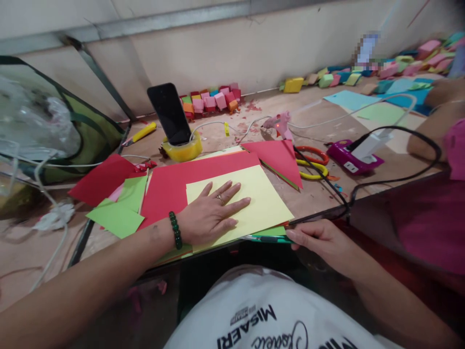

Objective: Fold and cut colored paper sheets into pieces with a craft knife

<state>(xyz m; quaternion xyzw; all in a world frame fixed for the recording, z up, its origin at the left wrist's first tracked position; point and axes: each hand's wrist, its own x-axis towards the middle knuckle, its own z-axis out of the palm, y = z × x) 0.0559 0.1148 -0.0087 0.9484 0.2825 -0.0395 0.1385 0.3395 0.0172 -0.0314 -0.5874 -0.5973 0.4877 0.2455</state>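
Observation:
My left hand (214, 213) lies flat, fingers spread, on a sheet of pale yellow paper (267, 196). That sheet rests on red paper (163, 186) at the table's front edge, with green and orange sheets showing beneath. By the sheet's right front corner, my right hand (319, 240) is closed around a slim green utility knife (271, 239), its thin metallic end pointing left along the paper's near edge. Part of its handle is hidden by the fingers. Folded red paper (278, 160) lies behind, partly over red and yellow scissor handles (314, 167).
A phone (170, 114) leans in a yellow tape roll (183, 148). Behind are a yellow cutter (140, 133), a pink glue gun (278, 123) and folded paper blocks (210, 101). Cords run to a purple power socket (354, 157). Green scraps (116, 215) lie left; another person's arm (432, 135) is right.

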